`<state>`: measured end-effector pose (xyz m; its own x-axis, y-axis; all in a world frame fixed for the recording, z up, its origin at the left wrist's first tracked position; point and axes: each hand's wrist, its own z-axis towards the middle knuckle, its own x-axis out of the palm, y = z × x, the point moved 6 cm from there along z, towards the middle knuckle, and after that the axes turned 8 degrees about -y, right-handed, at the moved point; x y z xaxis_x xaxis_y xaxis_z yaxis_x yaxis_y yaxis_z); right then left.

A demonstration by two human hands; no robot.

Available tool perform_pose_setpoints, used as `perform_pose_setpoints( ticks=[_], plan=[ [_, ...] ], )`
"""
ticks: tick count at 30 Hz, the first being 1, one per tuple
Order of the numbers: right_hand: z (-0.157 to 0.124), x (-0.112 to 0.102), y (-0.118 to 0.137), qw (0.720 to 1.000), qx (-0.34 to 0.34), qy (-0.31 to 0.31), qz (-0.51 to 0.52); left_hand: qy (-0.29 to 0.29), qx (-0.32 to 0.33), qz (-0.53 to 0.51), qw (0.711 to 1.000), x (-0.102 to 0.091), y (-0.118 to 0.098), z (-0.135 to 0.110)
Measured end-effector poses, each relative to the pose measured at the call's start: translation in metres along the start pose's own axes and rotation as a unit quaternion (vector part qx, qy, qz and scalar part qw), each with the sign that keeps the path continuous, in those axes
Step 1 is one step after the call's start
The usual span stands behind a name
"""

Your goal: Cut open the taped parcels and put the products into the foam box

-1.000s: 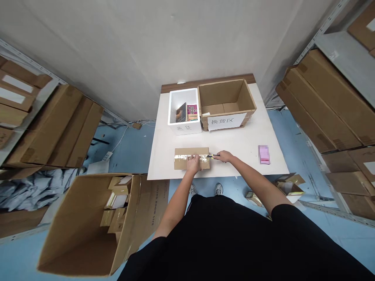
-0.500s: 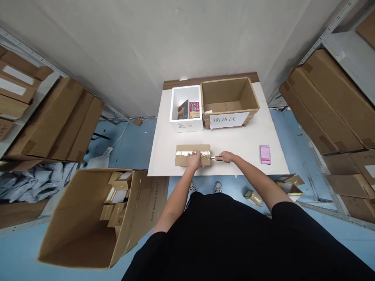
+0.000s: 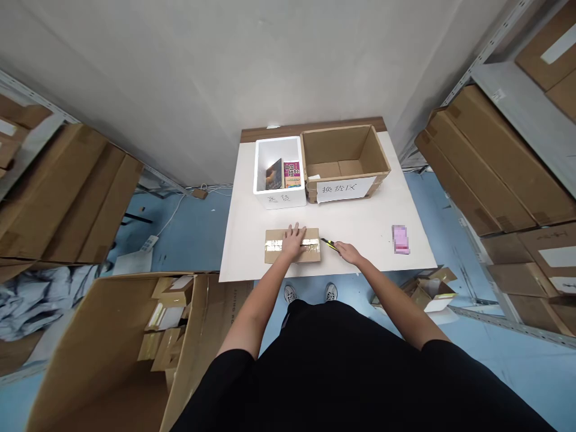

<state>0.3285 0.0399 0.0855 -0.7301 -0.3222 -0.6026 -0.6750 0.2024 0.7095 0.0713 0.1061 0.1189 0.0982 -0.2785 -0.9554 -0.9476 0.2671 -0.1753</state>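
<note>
A small cardboard box [image 3: 273,254] with shiny tape along its top lies near the front edge of the white table [image 3: 243,210]. Flat on top of the box rests my left hand [image 3: 294,240], its fingers spread. My right hand [image 3: 347,251] is closed around a yellow and black utility knife [image 3: 330,244]. The knife's tip points at the box's right end, close to the tape line; whether it touches cannot be made out.
A white foam bin [image 3: 279,198] with two books [image 3: 291,173] stands at the back, beside a labelled cardboard box [image 3: 382,171]. A pink item [image 3: 400,239] lies at the right. A large carton [image 3: 90,354] with small boxes is at left; loaded shelves flank both sides.
My left hand has gone from gripping the box's near side to lying flat on its top. The knife has drawn back slightly and turned, now angled toward the box's right end.
</note>
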Motion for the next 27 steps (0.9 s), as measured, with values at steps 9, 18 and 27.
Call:
perform_pose_setpoints(
  ticks=[9,18,27],
  plan=[
    [-0.013,0.020,0.020,0.987,-0.084,-0.029,-0.137,-0.079,0.076,-0.055,0.992,0.014,0.031,-0.005],
    [-0.014,0.029,0.049,0.971,-0.041,-0.077,-0.221,-0.142,0.074,-0.098,0.982,0.024,0.033,-0.006],
    [-0.039,0.013,0.001,0.956,0.084,-0.228,-0.166,-0.190,0.090,-0.129,0.969,0.021,0.035,-0.008]
  ],
)
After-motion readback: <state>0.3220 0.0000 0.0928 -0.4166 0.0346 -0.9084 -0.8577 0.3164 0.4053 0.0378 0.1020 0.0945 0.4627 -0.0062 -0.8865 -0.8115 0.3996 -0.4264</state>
